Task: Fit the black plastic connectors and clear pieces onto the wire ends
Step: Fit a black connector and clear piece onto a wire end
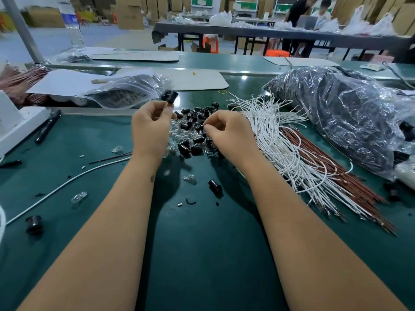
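Bare hands [186,129], ribbed black connectors [193,122]

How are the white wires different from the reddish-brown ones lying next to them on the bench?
Colour: the white wires are pale, the reddish-brown wires dark red-brown. Pose: the white wires curve and fan out in loops at their far ends, while the reddish-brown wires lie straight and tightly packed. Position: the white wires sit nearer the right hand, partly over the reddish-brown wires. Both are thin, loose bundles on the green bench.
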Demonstrator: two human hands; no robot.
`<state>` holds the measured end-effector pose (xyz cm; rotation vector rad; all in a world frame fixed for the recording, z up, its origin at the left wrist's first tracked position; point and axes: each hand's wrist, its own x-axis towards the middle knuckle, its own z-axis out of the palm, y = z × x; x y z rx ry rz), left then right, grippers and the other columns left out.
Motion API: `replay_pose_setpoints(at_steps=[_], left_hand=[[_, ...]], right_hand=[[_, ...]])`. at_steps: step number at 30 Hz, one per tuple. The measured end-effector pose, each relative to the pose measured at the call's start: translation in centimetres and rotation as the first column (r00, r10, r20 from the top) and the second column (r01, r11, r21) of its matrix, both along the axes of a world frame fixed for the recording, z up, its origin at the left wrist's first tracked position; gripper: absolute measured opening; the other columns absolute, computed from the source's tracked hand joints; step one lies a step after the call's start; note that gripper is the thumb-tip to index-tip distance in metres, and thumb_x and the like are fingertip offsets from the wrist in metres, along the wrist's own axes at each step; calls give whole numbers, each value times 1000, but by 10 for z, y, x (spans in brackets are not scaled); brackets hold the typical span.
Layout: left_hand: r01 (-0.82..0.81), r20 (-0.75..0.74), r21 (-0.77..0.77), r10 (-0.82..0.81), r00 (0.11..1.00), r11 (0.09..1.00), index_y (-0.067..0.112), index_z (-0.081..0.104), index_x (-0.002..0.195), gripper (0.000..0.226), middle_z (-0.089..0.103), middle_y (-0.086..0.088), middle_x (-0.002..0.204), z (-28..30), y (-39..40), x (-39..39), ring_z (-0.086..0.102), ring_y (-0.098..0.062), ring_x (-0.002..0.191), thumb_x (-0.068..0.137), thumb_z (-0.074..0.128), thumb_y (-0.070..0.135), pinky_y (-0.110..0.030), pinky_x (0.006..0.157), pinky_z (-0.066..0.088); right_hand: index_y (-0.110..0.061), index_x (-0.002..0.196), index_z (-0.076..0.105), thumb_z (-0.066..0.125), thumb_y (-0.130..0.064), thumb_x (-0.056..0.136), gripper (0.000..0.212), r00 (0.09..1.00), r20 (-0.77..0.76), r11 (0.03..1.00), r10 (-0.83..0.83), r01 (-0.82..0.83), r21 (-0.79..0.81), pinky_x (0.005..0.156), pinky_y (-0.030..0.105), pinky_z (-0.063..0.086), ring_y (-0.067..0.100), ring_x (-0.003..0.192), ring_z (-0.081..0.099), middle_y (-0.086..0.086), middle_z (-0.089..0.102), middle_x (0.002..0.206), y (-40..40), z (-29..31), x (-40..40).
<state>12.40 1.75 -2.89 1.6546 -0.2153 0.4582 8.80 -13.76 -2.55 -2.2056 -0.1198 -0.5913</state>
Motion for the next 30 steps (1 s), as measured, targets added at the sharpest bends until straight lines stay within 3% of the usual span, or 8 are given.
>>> replay_pose_setpoints(at_steps=[3, 7, 11, 14, 18, 22, 27, 30], left_hand=[[-14, -46, -169, 6, 999, 985, 15, 58, 90, 13, 62, -2, 76, 2, 4, 2, 54, -8, 63, 99, 50, 11, -19, 62, 48], [-30, -81, -199, 15, 997, 980, 17, 56, 88, 13, 57, 0, 70, 0, 4, 6, 42, -6, 53, 98, 50, 13, -19, 53, 34], [-71, -88, -165, 57, 995, 984, 20, 58, 86, 12, 55, 4, 67, -2, 2, 9, 41, -2, 47, 97, 54, 20, -17, 47, 33], [-52, -76, -139, 42, 996, 989, 19, 58, 85, 12, 54, 4, 67, -4, 2, 10, 39, 0, 43, 96, 55, 21, -14, 44, 32], [2, -66, -62, -6, 998, 998, 19, 59, 85, 13, 54, 3, 65, -7, -3, 8, 36, 1, 41, 97, 54, 20, -13, 43, 31], [76, -75, 14, -75, 994, 997, 17, 59, 84, 13, 54, 0, 64, -9, -12, 5, 38, 0, 43, 97, 54, 17, -15, 47, 33], [100, -67, 101, -93, 993, 990, 9, 62, 97, 10, 58, -1, 68, -9, -16, 3, 49, 5, 49, 96, 56, 17, -10, 57, 41], [105, -72, 116, -97, 993, 988, 9, 62, 100, 12, 58, 1, 69, -9, -15, 1, 50, 1, 54, 96, 56, 19, -10, 56, 41]], right_hand=[[-16, 88, 70, 62, -10, 88, 10, 999, -22, 986, 41, -44, -161, 74, 36, 55, 9, 73, 61, -9, 64, 76, 5, 0, -1], [-19, 79, 68, 67, -19, 84, 5, 980, -133, 946, 150, -181, -269, 64, 29, 52, 5, 65, 58, -14, 60, 67, 12, 1, -5], [-17, 70, 66, 83, -45, 66, 33, 892, -394, 870, 222, -364, -333, 51, 20, 41, 0, 52, 50, -10, 58, 57, 16, 12, -10], [-16, 73, 69, 86, -36, 65, 27, 857, -451, 856, 249, -413, -311, 47, 13, 43, -4, 49, 52, -10, 61, 57, 16, 18, -13], [-13, 72, 70, 82, -21, 73, 14, 834, -479, 862, 274, -433, -262, 49, 18, 50, 2, 44, 55, -7, 62, 56, 17, 18, -13], [-18, 70, 67, 74, -18, 78, 10, 887, -400, 856, 231, -381, -350, 48, 10, 39, -4, 49, 51, -11, 57, 58, 14, 15, -9], [-18, 75, 57, 62, -16, 87, 12, 989, -117, 990, 95, -106, -95, 54, 16, 39, 5, 56, 50, -7, 58, 65, 1, 6, -2], [-17, 83, 52, 52, -15, 93, 11, 995, -84, 975, 52, -33, 220, 48, 18, 43, 13, 54, 60, 1, 67, 71, -5, 5, 1]])
